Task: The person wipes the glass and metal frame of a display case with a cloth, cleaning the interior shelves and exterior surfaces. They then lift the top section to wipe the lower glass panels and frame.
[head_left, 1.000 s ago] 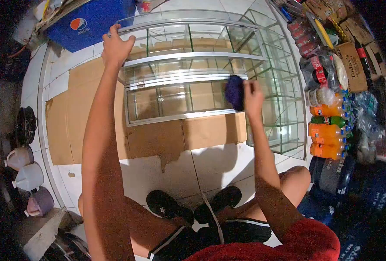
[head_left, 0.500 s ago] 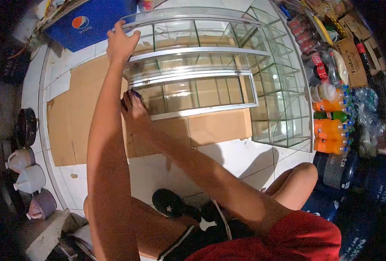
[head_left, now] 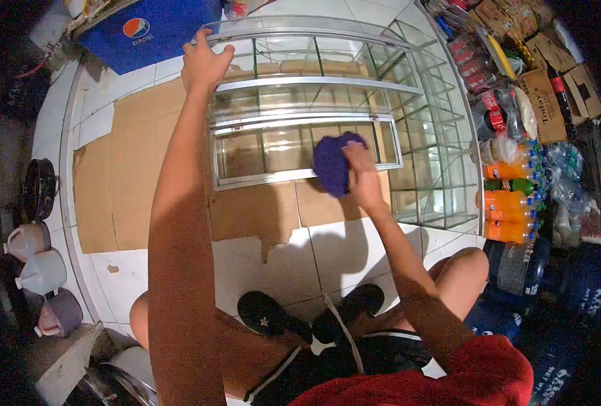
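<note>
Right hand (head_left: 364, 178), gripping the purple cloth (head_left: 330, 166), has moved rightward along the glass case (head_left: 283, 147).

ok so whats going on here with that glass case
A person sitting on the tiled floor has their right hand on a purple cloth, which lies over the framed glass panel at the near side of a glass display case. Their left hand grips the case's upper left corner. Flattened cardboard is spread beneath and beside the case. Drink bottles stand in packs off to the right, and a blue Pepsi box sits at the upper left.
</note>
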{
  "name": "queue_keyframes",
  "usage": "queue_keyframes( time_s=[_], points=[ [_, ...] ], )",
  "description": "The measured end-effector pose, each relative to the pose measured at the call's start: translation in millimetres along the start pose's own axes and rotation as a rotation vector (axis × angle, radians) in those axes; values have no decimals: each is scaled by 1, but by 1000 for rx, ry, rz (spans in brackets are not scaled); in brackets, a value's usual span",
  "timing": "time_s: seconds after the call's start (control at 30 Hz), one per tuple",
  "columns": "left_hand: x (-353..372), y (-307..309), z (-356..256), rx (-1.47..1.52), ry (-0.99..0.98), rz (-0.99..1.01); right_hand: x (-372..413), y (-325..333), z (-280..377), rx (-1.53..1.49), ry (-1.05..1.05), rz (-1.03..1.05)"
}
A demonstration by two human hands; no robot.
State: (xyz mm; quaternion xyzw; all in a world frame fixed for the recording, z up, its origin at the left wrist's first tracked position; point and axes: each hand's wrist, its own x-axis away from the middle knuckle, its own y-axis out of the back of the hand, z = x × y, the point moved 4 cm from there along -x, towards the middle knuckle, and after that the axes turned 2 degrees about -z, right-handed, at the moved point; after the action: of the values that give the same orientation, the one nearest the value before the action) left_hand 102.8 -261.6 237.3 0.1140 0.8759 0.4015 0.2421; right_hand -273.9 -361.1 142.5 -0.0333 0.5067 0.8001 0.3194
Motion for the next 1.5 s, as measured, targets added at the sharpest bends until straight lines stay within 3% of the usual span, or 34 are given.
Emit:
queue_keyframes(
  time_s=[0.1,0.27,0.4,0.5,0.57,0.7,0.77,0.8,0.83,0.9,0.97,1.03,1.1,1.13,1.2,1.33,1.4,1.5],
  points=[
    [0,-2,4,22,-9,-5,18,8,-55,371,-322,-180],
    [1,1,-1,4,42,16,-16,-17,-52,523,-630,-186],
    [-1,-3,1,-2,33,9,-56,-93,31,420,-317,-192],
    [-1,-3,2,14,34,17,-81,-158,117,152,-213,-91],
    [-1,-3,3,35,-2,-12,-77,-192,163,186,18,-111],
    [-2,-3,4,45,5,-13,-74,-168,155,-33,49,-162],
    [-2,-2,2,48,20,13,-64,-176,126,-145,226,124],
    [-3,-2,0,34,27,19,-57,-184,117,-380,140,166],
    [-3,-4,-2,39,22,19,-59,-155,127,-375,139,162],
    [-5,-3,3,57,11,3,-54,-92,151,-741,-362,700],
    [0,3,4,58,62,0,-19,-111,116,-1469,-765,405],
    [-3,-2,4,52,-5,-76,-4,-55,108,-2002,-1139,227],
    [-4,-4,6,107,-39,-145,16,-29,87,-1921,-1440,-146],
    [-6,-3,11,126,-112,-239,25,-22,77,-1921,-1430,-158],
    [-2,7,5,210,-205,-377,37,-17,56,-2136,-1161,-163],
    [31,40,-27,247,-450,-512,43,4,41,-2268,-1107,-213],
    [64,49,-42,195,-604,-425,49,24,35,-2265,-1053,-218],
    [142,42,-51,234,-779,43,55,43,26,-2026,-996,-211]
  ],
)
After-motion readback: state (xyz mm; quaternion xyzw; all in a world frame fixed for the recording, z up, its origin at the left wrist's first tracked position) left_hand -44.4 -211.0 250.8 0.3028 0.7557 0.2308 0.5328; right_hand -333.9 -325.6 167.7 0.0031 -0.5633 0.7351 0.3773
